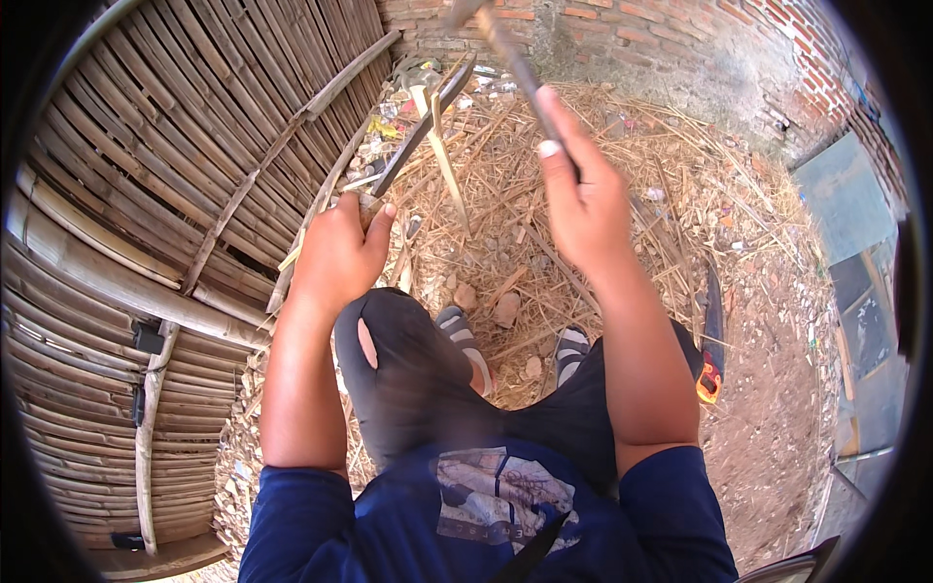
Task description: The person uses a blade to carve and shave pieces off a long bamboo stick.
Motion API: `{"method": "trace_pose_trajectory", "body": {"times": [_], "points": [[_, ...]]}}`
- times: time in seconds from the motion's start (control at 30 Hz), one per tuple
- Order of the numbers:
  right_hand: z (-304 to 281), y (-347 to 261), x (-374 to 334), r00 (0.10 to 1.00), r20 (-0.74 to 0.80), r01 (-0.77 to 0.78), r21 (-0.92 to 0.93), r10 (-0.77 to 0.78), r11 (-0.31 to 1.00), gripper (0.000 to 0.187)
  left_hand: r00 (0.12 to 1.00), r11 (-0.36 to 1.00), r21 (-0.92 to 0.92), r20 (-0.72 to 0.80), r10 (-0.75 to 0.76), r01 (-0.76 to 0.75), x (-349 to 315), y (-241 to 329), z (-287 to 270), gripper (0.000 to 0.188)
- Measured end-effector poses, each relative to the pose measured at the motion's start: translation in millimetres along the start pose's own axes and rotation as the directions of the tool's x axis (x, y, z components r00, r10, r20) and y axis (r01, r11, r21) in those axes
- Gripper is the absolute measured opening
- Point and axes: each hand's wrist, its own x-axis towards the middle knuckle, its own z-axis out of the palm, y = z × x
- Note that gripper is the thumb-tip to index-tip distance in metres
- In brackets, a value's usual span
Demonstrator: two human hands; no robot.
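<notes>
Hammer (522, 68), dark-handled (kinda blurry up top), is gripped by the right hand's (588, 199) fingers; a dark metal blade (404, 154) crossing a split pale wooden strip (450, 180) is clenched in the left hand's (345, 238).

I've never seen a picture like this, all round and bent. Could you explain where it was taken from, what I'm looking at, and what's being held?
There is no machine here: these are a person's bare hands. A wide camera on the person's head looks down, so you see their own arms and knees; the lens bends straight edges and leaves the dark rim.

The left hand grips a long dark blade that points up and away. A pale split strip stands against it. The right hand holds up a hammer-like tool, its head partly cut off by the picture's top edge.

On the ground lie straw-like scraps, stones and, to the right, a saw with an orange handle.
</notes>
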Motion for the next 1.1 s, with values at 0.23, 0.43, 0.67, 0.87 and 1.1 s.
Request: {"method": "trace_pose_trajectory", "body": {"times": [0.23, 0.43, 0.67, 0.87, 1.1], "points": [[-5.6, 19.5, 3.5, 0.965, -0.074, 0.247, -0.081, -0.253, 0.965, 0.053, 1.0, 1.0, -0.006, 0.006, 0.01, -0.01, 4.3, -4.6, 8.1, 0.047], [8.7, 7.9, -7.0, 0.968, 0.201, -0.094, -0.273, 0.152, 0.957, 0.054, 0.998, 1.0, 0.009, -0.05, -0.029, 0.029, 14.0, -23.1, 9.6, 0.048], [-9.3, 11.8, -6.1, 0.819, 0.381, -0.236, -0.457, 0.429, 0.858, 0.049, 0.998, 0.998, -0.016, -0.013, -0.063, 0.063, 10.9, -16.6, 4.1, 0.046], [-58.8, -47.0, 6.8, 0.989, 0.129, -0.047, -0.224, 0.077, 0.973, 0.043, 0.998, 0.998, 0.01, -0.022, -0.061, 0.062, 2.5, -19.7, 7.4, 0.047], [-20.6, -20.7, 3.1, 0.994, -0.036, 0.1, -0.161, -0.107, 0.982, 0.046, 1.0, 1.0, -0.021, 0.014, -0.019, 0.019, 3.1, -3.6, 11.1, 0.046]]}}
